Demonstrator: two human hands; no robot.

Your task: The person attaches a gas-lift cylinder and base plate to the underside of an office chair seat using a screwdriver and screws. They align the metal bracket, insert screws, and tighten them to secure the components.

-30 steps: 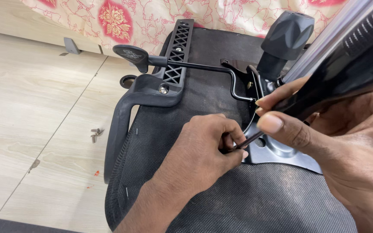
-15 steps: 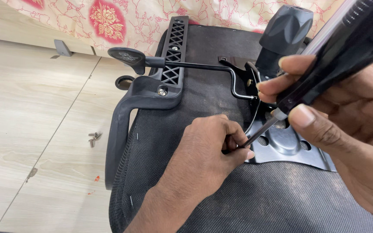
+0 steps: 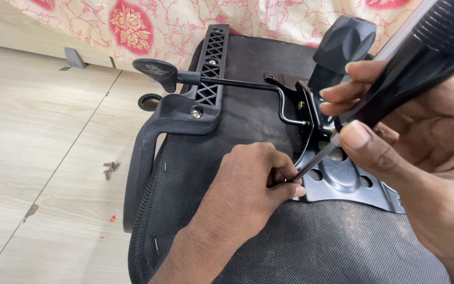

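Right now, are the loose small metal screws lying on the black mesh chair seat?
No, the small metal screws lie on the pale wooden floor, left of the black plastic armrest and apart from the seat.

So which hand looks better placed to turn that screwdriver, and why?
The right hand, probably. It already grips the black screwdriver handle, with the shaft running down to the metal plate under the chair seat. The left hand pinches the shaft's tip, steadying it.

Open floor (image 3: 32, 126) lies left of the armrest (image 3: 148, 152); lever rod (image 3: 237, 83) and knob (image 3: 345, 42) crowd the plate (image 3: 342, 181).
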